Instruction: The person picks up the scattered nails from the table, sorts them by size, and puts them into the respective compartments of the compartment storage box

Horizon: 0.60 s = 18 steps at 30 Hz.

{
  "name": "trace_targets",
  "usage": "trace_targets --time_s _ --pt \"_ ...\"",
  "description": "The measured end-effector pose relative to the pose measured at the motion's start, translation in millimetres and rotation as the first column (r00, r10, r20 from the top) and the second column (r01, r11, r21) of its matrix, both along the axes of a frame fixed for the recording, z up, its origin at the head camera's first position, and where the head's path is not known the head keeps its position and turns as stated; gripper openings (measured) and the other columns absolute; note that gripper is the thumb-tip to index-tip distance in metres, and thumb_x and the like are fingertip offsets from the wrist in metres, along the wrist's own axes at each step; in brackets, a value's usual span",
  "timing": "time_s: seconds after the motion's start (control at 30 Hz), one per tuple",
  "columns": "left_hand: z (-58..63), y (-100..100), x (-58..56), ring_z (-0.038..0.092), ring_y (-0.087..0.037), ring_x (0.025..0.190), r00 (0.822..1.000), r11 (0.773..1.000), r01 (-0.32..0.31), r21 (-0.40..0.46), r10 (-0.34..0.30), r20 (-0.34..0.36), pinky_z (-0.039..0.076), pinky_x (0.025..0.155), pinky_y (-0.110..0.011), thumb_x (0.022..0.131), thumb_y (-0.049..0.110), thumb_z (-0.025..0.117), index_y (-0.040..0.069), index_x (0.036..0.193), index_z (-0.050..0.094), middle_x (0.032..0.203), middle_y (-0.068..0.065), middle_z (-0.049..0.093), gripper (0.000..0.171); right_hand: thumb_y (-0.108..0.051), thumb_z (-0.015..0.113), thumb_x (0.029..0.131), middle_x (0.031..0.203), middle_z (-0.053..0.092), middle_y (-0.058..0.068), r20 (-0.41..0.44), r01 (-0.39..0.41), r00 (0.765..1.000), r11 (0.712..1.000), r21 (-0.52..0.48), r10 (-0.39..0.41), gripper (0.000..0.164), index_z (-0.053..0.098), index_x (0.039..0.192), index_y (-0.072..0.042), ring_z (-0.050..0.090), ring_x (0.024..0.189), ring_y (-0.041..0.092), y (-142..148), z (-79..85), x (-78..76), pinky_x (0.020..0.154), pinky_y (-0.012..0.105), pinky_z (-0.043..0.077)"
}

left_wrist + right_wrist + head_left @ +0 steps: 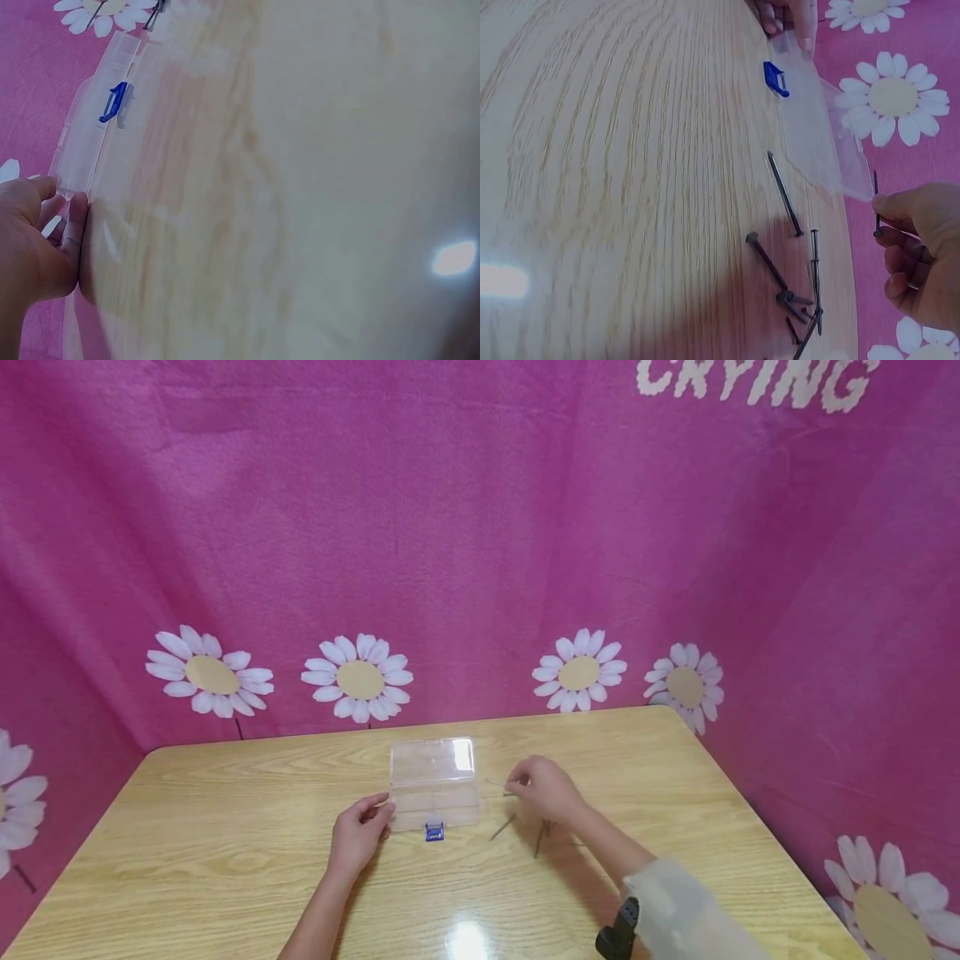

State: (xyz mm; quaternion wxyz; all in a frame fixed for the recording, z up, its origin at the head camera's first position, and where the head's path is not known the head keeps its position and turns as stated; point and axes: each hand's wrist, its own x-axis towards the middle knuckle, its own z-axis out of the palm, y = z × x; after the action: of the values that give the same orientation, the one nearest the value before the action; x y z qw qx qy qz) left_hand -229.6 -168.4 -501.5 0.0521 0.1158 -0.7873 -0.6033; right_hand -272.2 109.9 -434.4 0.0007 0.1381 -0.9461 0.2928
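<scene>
A clear plastic box (pixel 435 806) with a blue latch (pixel 434 832) lies on the table, its lid (pixel 431 761) raised at the back. My left hand (pixel 361 833) grips the box's left edge, thumb on the rim, as the left wrist view also shows. To the right of the box, my right hand (pixel 546 789) pinches a nail (pixel 877 204) between thumb and fingertips, above the table. Several loose nails lie below that hand: a single nail (pixel 784 193) nearest the box and a thicker nail (pixel 768 262) beside a small heap.
The wood-grain table (pixel 225 843) ends at a back edge against a pink curtain (pixel 480 543) printed with daisies. A dark wrist strap piece (pixel 619 930) hangs by the right sleeve (pixel 686 914). Light glares off the tabletop near the front.
</scene>
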Motion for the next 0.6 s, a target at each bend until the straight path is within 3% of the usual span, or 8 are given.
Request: trace_targets --time_s 0.6 --pt "1.4 1 0.8 0.056 -0.006 0.064 1.000 1.000 -0.006 -0.015 0.007 0.015 0.050 0.058 -0.016 0.090 0.013 0.061 -0.002 0.117 0.062 0.083 -0.009 0.064 0.031 -0.019 0.067 0.084 0.078 0.061 0.001 -0.059 -0.133 0.989 0.991 0.025 0.134 0.010 0.071 0.082 -0.009 0.053 0.073 0.011 -34 5.0 -3.3 0.068 0.027 0.048"
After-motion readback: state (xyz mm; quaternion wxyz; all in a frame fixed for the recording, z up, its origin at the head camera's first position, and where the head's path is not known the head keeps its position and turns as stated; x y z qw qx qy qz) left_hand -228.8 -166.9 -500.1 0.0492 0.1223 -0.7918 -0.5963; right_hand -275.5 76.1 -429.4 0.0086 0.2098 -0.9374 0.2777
